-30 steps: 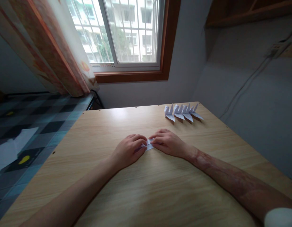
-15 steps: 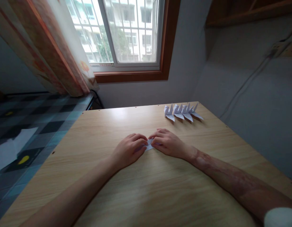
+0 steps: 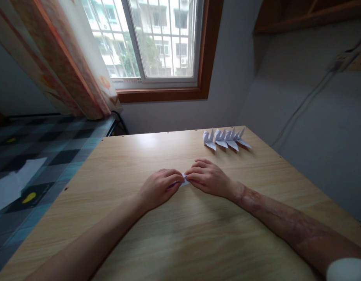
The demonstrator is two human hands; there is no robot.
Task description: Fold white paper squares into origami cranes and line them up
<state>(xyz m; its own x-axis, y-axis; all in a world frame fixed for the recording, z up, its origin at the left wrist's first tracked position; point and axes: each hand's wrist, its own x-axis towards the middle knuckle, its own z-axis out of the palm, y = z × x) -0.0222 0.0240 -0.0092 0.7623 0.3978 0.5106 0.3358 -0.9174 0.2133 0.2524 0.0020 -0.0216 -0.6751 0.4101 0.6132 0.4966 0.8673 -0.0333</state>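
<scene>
A small folded piece of white paper lies on the wooden table, mostly covered by my fingers. From the left, my left hand grips it, fingers curled and closed together. Opposite, my right hand pinches its other side with thumb and fingers. The fingertips of both hands almost meet over the paper. Beyond them, several white folded paper cranes stand in a row close to the table's far right corner.
To the left is a bed with a checked cover and loose white sheets of paper on it. A curtain hangs beside the window. On the right wall a cable runs down from a socket.
My fingers have shifted slightly on the paper, and less of it shows between my hands. The cranes have stayed put.
</scene>
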